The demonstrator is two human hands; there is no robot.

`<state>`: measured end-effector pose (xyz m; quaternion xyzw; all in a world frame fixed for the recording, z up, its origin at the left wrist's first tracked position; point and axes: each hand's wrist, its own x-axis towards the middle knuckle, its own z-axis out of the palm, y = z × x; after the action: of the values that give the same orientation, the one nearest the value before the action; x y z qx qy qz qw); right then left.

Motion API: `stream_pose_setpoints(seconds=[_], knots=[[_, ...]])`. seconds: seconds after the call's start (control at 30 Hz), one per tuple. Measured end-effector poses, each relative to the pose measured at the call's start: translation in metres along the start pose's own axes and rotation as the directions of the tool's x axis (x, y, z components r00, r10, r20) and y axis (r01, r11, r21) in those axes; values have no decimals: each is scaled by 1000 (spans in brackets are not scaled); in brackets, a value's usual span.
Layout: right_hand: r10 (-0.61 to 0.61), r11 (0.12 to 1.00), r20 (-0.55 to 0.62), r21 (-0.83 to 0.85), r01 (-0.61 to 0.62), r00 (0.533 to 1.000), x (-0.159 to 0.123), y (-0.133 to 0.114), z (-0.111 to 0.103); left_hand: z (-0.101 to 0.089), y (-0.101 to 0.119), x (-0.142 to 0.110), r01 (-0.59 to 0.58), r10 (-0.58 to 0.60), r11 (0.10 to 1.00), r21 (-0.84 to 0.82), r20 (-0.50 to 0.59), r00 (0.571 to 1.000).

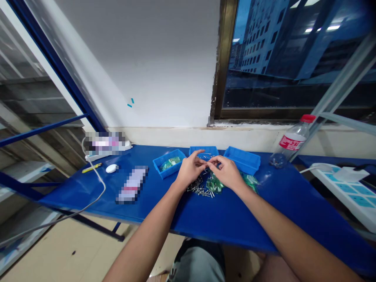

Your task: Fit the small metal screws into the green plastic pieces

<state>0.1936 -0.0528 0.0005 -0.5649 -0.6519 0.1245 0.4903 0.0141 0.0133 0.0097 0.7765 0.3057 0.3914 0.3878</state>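
Note:
My left hand (190, 169) and my right hand (226, 172) meet above the middle of the blue table (235, 219), their fingertips close together over a blue plastic bin (203, 151). Whether anything tiny sits between the fingers is hard to see. Below them lies a loose pile of small metal pins (199, 188), beside a heap of green parts in clear plastic (214, 183). More green pieces (250, 182) lie by my right hand. Two other blue bins flank the middle one: the left bin (169, 163) holds green items, and the right bin (242, 159) has its inside hidden.
A plastic bottle with a red cap (289, 141) stands at the table's back right. To the left lie a yellow utility knife (92, 167), a white oval object (111, 168) and a pixelated box (132, 185). A white power strip (343, 188) sits to the right.

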Motion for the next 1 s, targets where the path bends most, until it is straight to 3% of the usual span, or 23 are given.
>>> stream_pose_setpoints(seconds=[0.1, 0.17, 0.3, 0.43, 0.57, 0.67, 0.77, 0.87, 1.0], knots=[[-5, 1000, 30, -29, 6, 1000, 0, -1, -1, 1, 5, -3, -72, 65, 989, 127, 60, 996], [0, 999, 25, -46, 1, 1000, 0, -1, -2, 1, 6, -3, -92, 83, 989, 118, 77, 994], [-22, 999, 1, -44, 22, 1000, 2, 3, -5, 1, 3, 1, -61, 61, 993, -105, -6, 998], [-102, 992, 100, -64, 108, 990, 2, 6, -5, 2, 0, 6, -4, -13, 945, -328, -49, 999], [-54, 999, 123, 18, 52, 991, 4, 11, -1, 0, 0, 7, 1, -22, 929, -369, -53, 998], [81, 989, 87, 115, -91, 993, 10, 15, 2, -3, 1, 4, -22, 17, 991, -135, -40, 999], [175, 983, 11, 49, -175, 985, 14, 15, 2, -5, 4, 0, -153, 128, 961, 232, 121, 984], [121, 992, -37, -41, -123, 992, 12, 10, 0, -4, 3, -3, -311, 190, 870, 382, 321, 928], [3, 995, -20, -97, -5, 1000, 3, 1, -3, -1, -3, -2, -350, 160, 818, 456, 405, 900]])
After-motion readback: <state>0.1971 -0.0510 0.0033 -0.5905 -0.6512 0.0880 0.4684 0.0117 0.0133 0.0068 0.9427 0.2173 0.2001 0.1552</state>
